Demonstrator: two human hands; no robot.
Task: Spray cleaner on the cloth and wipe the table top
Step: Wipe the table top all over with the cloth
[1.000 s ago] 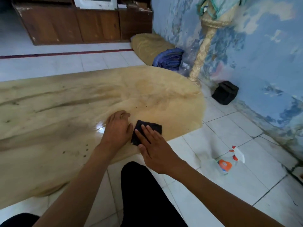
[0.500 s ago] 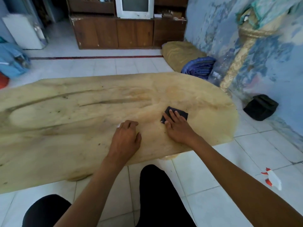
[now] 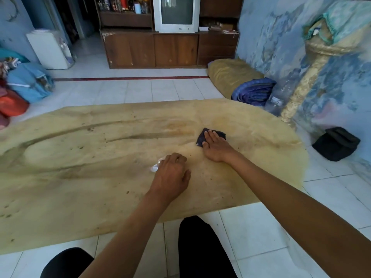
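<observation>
- Cloth [image 3: 210, 135], a small dark square, lay flat on the right half of the table top [image 3: 100, 157], seen from the head camera.
- The right hand [image 3: 215, 147] rested on the cloth with its fingers straight and spread, palm down, covering the near part of it; the far corners of the cloth showed beyond the fingertips.
- The left hand [image 3: 172, 175] sat on the table top nearer the person, apart from the cloth, with its fingers curled under and nothing visible in its grasp.
- A bright glare patch [image 3: 155, 167] showed on the surface just left of the left hand.
- The table top was a low, pale yellow slab with darker streaks and small dark specks, standing over a white tiled floor [image 3: 261, 227].
- The person's dark-clad knees [image 3: 200, 247] showed below the near edge.
- Beyond the table stood a wooden cabinet [image 3: 170, 49] with an old television [image 3: 176, 14] on it.
- A blue bundle [image 3: 254, 91] and a tan cushion [image 3: 228, 75] lay by the peeling blue wall [image 3: 271, 37], with a black bag [image 3: 336, 143] on the floor at the right.
</observation>
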